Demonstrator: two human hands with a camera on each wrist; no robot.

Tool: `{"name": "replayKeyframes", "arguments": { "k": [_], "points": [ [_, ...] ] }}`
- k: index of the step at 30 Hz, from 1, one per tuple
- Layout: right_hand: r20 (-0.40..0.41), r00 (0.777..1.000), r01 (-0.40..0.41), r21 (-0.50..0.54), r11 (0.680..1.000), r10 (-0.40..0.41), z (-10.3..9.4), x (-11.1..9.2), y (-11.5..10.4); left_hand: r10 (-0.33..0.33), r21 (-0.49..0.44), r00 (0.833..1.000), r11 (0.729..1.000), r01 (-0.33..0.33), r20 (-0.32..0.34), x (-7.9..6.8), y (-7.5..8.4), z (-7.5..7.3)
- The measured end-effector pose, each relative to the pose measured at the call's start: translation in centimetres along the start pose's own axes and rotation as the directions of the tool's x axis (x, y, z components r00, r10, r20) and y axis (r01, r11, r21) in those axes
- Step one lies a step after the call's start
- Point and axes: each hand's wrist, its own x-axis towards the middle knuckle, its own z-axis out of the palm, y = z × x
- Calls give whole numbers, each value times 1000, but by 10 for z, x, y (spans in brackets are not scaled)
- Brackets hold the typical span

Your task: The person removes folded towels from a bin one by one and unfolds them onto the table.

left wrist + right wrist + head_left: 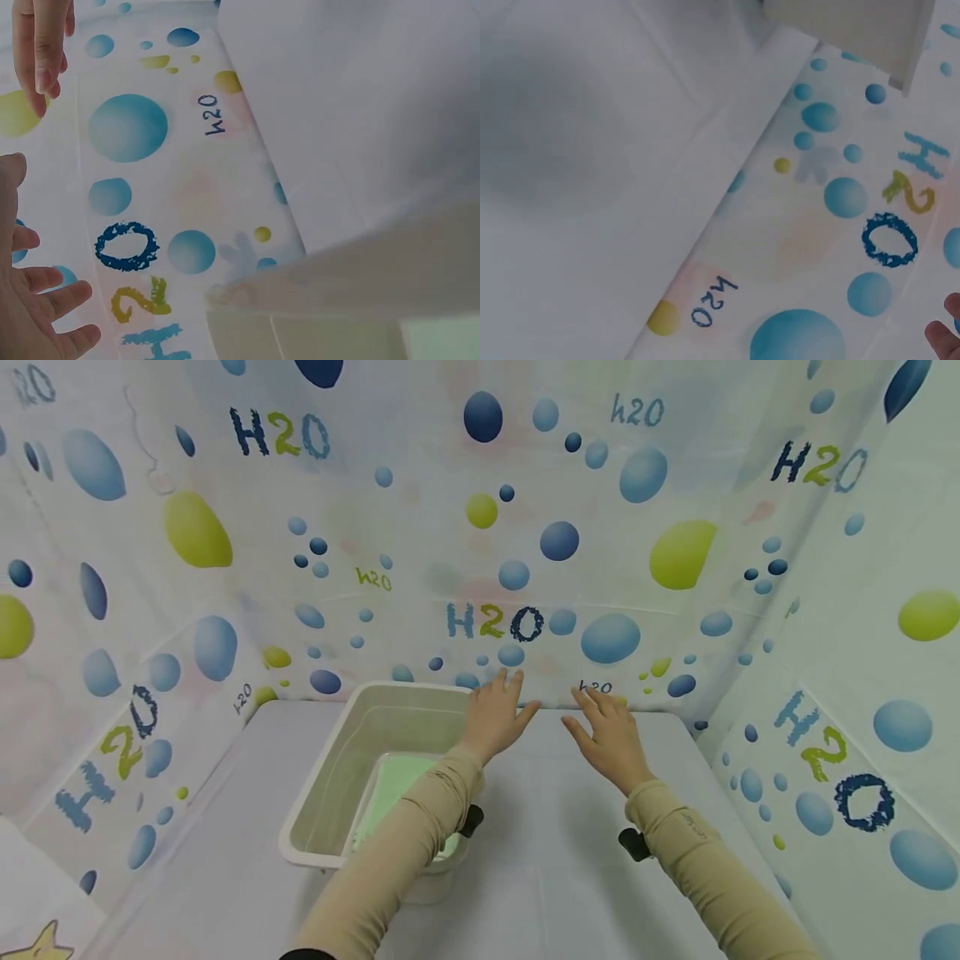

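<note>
Both hands are raised over the white table, fingers spread and holding nothing. My left hand [497, 717] is above the right side of a beige plastic basin [318, 793], overlapping its far right corner in the head view. My right hand [611, 735] hovers to the right of it, a short gap away. In the left wrist view the left hand [45, 307] shows at lower left and the right hand [46, 45] at upper left, fingers pointing down. Inside the basin lies a pale green flat thing [397, 785] with a whitish rim, partly hidden by the left sleeve.
The white table [540, 827] runs back to a wall sheet [420, 527] printed with bubbles and "H2O". Similar sheets close in on the left and right. Beneath the basin's near right end, a whitish rounded thing [429, 889] shows. A yellow star print [43, 943] is at lower left.
</note>
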Motion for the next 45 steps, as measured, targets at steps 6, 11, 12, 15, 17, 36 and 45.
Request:
{"name": "replayKeyframes", "arguments": {
  "k": [6, 11, 12, 15, 17, 36, 45],
  "points": [
    [-30, 997, 67, 35, 997, -66, 4, 8, -19, -35, -22, 999, 999, 35, -6, -5, -18, -11],
    [-49, 995, 90, 65, 994, -87, 6, 15, -34, -73, -3, 997, 997, 73, -16, -10, -34, -18],
    [-50, 995, 91, 76, 993, -88, 7, 16, -37, -80, -11, 997, 997, 80, -16, -11, -38, -20],
    [-36, 996, 89, 108, 990, -85, 9, 20, -47, -92, -62, 995, 994, 91, -23, -15, -47, -25],
    [-31, 996, 89, 130, 988, -86, 10, 24, -55, -93, -94, 995, 992, 88, -46, -15, -57, -23],
    [-20, 999, 37, 346, 937, -32, 29, 51, -125, -278, -198, 961, 941, 275, 14, -40, -116, -37],
    [-4, 999, -29, 408, 913, 33, 43, 60, -157, -427, -209, 902, 879, 429, 54, -55, -158, -47]
  ]
}}
